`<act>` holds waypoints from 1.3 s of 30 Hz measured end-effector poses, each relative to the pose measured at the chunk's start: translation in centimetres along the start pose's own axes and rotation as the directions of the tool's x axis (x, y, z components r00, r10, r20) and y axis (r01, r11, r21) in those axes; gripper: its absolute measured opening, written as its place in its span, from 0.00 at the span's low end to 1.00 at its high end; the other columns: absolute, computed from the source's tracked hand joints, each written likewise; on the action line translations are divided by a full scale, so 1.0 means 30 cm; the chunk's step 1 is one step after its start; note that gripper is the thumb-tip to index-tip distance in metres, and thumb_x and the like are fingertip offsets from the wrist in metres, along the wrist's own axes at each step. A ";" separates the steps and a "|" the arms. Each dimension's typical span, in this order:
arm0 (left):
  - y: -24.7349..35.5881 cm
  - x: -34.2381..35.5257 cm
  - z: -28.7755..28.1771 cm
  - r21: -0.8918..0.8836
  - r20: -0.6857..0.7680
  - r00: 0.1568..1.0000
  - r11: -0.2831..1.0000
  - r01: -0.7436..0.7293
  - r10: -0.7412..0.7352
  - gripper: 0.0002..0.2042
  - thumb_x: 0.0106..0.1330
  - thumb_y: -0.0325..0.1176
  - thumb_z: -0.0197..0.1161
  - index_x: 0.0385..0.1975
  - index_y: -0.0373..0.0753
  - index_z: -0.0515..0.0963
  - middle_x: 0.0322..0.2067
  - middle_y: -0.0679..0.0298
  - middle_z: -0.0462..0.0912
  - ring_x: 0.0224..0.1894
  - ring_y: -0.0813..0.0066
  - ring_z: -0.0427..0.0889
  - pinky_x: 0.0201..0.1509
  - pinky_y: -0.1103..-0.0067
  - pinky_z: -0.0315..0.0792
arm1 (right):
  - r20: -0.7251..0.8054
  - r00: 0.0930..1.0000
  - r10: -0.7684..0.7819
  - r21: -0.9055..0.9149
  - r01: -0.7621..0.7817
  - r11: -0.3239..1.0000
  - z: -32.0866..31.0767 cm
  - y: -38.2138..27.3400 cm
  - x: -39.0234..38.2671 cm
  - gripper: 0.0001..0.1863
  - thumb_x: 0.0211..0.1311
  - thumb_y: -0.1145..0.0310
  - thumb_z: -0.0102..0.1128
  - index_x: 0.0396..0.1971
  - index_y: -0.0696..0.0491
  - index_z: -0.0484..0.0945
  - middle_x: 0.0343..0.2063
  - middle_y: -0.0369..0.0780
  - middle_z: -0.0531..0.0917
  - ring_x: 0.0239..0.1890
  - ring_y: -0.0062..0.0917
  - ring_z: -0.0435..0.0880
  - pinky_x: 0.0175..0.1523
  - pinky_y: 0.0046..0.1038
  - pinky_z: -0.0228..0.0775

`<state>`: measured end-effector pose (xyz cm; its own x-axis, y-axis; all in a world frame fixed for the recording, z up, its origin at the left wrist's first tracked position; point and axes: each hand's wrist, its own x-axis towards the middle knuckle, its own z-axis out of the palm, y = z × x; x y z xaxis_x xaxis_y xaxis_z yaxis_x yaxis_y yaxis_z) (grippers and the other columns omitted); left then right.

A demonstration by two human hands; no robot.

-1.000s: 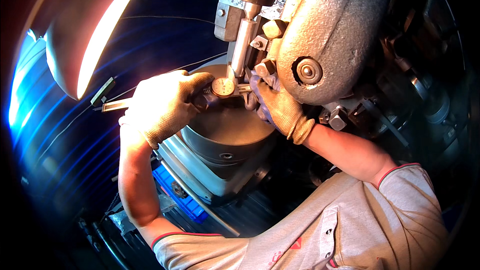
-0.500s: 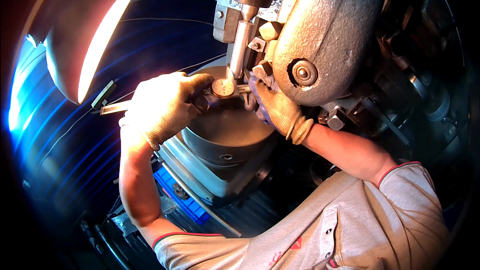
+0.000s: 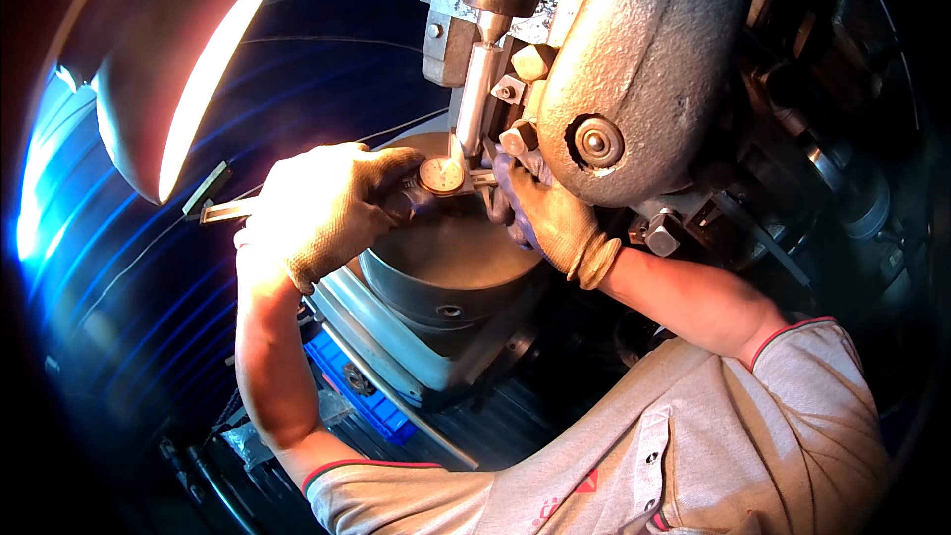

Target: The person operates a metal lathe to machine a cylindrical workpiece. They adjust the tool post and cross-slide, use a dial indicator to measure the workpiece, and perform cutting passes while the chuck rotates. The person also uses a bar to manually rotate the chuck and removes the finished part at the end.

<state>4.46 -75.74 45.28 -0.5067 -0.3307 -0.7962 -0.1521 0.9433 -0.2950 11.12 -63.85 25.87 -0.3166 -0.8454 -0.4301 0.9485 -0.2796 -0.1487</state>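
Dark slatted floor point(image 3: 362, 444) carries 1 blue crate point(image 3: 386, 418) (partly hidden).

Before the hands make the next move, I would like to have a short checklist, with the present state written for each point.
1. Both hands gloved, left hand and right hand: ok.
2. The left hand holds the dial caliper: ok.
3. The lamp is lit: ok.
4. Caliper jaws seated squarely on the metal rod: cannot tell; they are near its lower end, but the contact is too small to judge.
5. Caliper reading legible: cannot tell; too small here.
6. Free room around the right hand: not ok, I judge; a square-headed bolt sits close by.
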 end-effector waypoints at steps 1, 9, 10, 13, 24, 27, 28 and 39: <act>0.002 0.000 -0.003 -0.008 0.004 1.000 1.000 -0.002 0.002 0.20 0.50 0.33 0.68 0.47 0.47 0.81 0.33 0.56 0.84 0.35 0.59 0.84 0.41 0.71 0.77 | -0.005 1.000 0.028 0.025 -0.028 0.999 -0.001 -0.002 0.001 0.12 0.69 0.56 0.52 0.38 0.50 0.75 0.15 0.34 0.74 0.10 0.12 0.63 0.13 0.16 0.52; -0.012 -0.001 0.003 -0.014 -0.015 0.999 0.999 -0.038 0.038 0.21 0.50 0.32 0.68 0.48 0.48 0.81 0.31 0.55 0.83 0.34 0.59 0.83 0.40 0.70 0.76 | -0.022 0.983 0.184 0.161 -0.178 0.971 -0.007 -0.006 0.011 0.13 0.69 0.55 0.53 0.35 0.50 0.75 0.14 0.33 0.73 0.10 0.12 0.63 0.13 0.16 0.52; -0.012 -0.002 0.004 -0.007 -0.022 0.999 0.999 -0.043 0.043 0.21 0.50 0.32 0.68 0.48 0.49 0.81 0.31 0.55 0.83 0.34 0.59 0.83 0.40 0.70 0.76 | -0.021 0.983 0.182 0.168 -0.176 0.970 -0.007 -0.003 0.012 0.13 0.69 0.55 0.53 0.35 0.50 0.75 0.14 0.33 0.73 0.10 0.12 0.63 0.13 0.16 0.52; -0.016 -0.003 0.010 0.000 -0.032 0.998 0.999 -0.051 0.051 0.22 0.49 0.32 0.68 0.48 0.49 0.80 0.30 0.56 0.83 0.34 0.59 0.83 0.39 0.70 0.76 | -0.010 0.995 0.101 0.074 -0.100 0.992 -0.008 0.012 0.015 0.13 0.69 0.54 0.52 0.36 0.49 0.74 0.15 0.33 0.73 0.11 0.12 0.64 0.14 0.16 0.53; 0.002 0.004 -0.006 -0.022 0.003 1.000 0.999 -0.029 0.029 0.22 0.50 0.31 0.68 0.49 0.48 0.80 0.32 0.56 0.83 0.36 0.59 0.84 0.41 0.71 0.76 | 0.138 0.989 -0.048 0.246 0.012 0.969 -0.064 0.083 0.044 0.16 0.70 0.53 0.48 0.42 0.51 0.73 0.18 0.36 0.75 0.16 0.16 0.70 0.15 0.17 0.56; 0.016 -0.009 -0.011 -0.013 0.001 1.000 1.000 -0.021 0.021 0.20 0.51 0.31 0.68 0.48 0.47 0.81 0.34 0.56 0.84 0.37 0.60 0.84 0.42 0.71 0.76 | 0.111 0.992 0.058 0.193 -0.079 0.978 -0.061 0.057 0.029 0.17 0.70 0.55 0.50 0.46 0.53 0.73 0.19 0.36 0.75 0.17 0.16 0.71 0.16 0.17 0.58; 0.016 -0.019 -0.005 -0.004 -0.009 1.000 1.000 -0.027 0.027 0.19 0.52 0.32 0.68 0.47 0.46 0.81 0.33 0.57 0.84 0.36 0.60 0.84 0.41 0.71 0.76 | 0.073 0.996 0.058 0.105 -0.066 0.992 -0.051 0.042 0.022 0.18 0.69 0.56 0.51 0.48 0.54 0.73 0.19 0.35 0.75 0.17 0.15 0.72 0.16 0.17 0.59; 0.096 -0.444 0.025 -0.035 -0.284 0.935 0.972 -0.232 0.213 0.24 0.50 0.36 0.73 0.49 0.43 0.77 0.25 0.63 0.78 0.25 0.68 0.79 0.28 0.76 0.72 | 0.242 0.969 0.058 -0.123 -0.029 0.992 0.071 -0.166 -0.420 0.22 0.71 0.66 0.48 0.62 0.58 0.63 0.31 0.32 0.73 0.38 0.12 0.77 0.40 0.14 0.70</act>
<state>11.41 -68.65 54.65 -0.7474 -0.1000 -0.6569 -0.0597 0.9947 -0.0834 10.39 -52.77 33.94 -0.2504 -0.9451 -0.2100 0.9493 -0.1972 -0.2448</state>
